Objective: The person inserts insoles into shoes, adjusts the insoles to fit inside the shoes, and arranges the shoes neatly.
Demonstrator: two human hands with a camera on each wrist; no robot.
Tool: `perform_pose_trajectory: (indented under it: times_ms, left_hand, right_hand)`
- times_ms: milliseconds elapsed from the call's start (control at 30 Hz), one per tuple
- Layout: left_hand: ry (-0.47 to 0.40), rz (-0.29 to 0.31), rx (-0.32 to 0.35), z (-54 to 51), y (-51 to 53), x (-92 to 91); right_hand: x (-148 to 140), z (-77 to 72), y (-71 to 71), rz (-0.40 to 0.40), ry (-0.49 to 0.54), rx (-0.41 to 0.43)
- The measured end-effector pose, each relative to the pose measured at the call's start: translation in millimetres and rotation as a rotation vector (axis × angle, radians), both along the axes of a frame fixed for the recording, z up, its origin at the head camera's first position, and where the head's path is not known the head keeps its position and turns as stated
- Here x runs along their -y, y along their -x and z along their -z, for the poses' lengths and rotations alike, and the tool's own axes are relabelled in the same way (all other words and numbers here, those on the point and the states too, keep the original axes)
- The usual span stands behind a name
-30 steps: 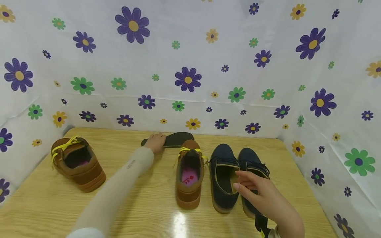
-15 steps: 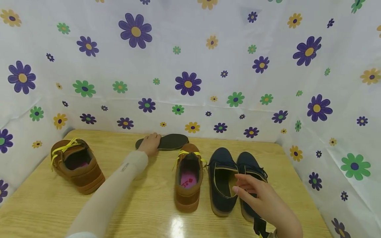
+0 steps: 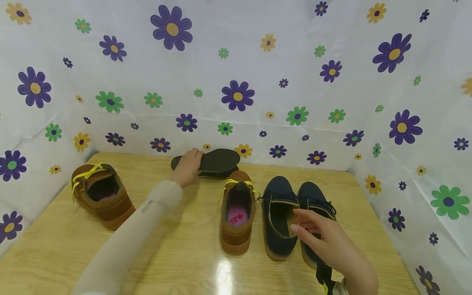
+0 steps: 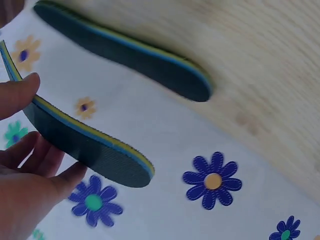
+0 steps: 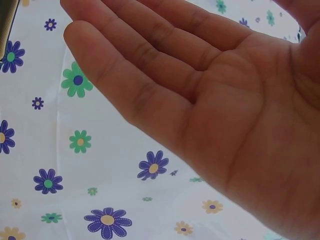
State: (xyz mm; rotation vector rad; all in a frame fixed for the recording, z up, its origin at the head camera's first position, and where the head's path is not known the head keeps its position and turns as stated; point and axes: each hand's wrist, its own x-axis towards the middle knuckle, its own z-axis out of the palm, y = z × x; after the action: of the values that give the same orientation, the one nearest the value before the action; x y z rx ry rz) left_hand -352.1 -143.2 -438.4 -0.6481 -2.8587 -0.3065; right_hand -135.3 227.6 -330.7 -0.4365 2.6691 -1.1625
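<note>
My left hand (image 3: 187, 168) grips a dark insole (image 3: 221, 159) at the back of the table. The left wrist view shows my thumb on one face of this insole (image 4: 95, 142) and fingers on the other, its edge layered yellow and blue. A second dark insole (image 4: 125, 52) lies apart from it on the table, partly hidden beneath it in the head view. My right hand (image 3: 328, 239) hovers by the openings of two navy lace-up shoes, the left one (image 3: 279, 190) and the right one (image 3: 311, 194). Its fingers are relaxed and hold nothing.
A brown shoe (image 3: 236, 241) with yellow laces and a pink inside stands left of the navy pair. Its match (image 3: 110, 215) sits at the table's left, turned at an angle. A flowered white cloth (image 3: 206, 73) encloses the wooden table (image 3: 184, 254) behind and at both sides.
The upper insole has been lifted off the table by my left hand, exposing the second insole under it. My right hand stays almost where it was.
</note>
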Motion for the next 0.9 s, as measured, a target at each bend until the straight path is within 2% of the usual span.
perform_pose_trajectory:
  times_ms: [100, 200, 333, 567, 700, 900]
  left_hand:
    - [-0.071, -0.013, -0.049, -14.1, -10.5, -2.4]
    - [-0.146, -0.013, -0.103, -25.7, -27.1, -8.1]
    - [-0.27, 0.02, -0.171, -39.4, -51.3, -21.5]
    - [-0.457, 0.057, -0.294, -56.2, -88.5, -44.5]
    - [-0.549, 0.065, -0.338, -66.0, -107.4, -55.8]
    - [-0.632, 0.068, -0.4, -79.9, -131.8, -68.4]
  right_hand:
    - [2, -1.4, 0.3, -0.011, 0.012, -0.005]
    - [3, -1.7, 0.5, -0.018, 0.014, -0.011]
    - [4, -1.8, 0.2, -0.013, 0.008, -0.01]
    - [6, -1.7, -0.4, -0.009, 0.01, 0.015]
    - [9, -1.6, 1.2, -0.038, 0.024, 0.004]
    - [16, -0.4, 3.6, -0.077, 0.03, 0.017]
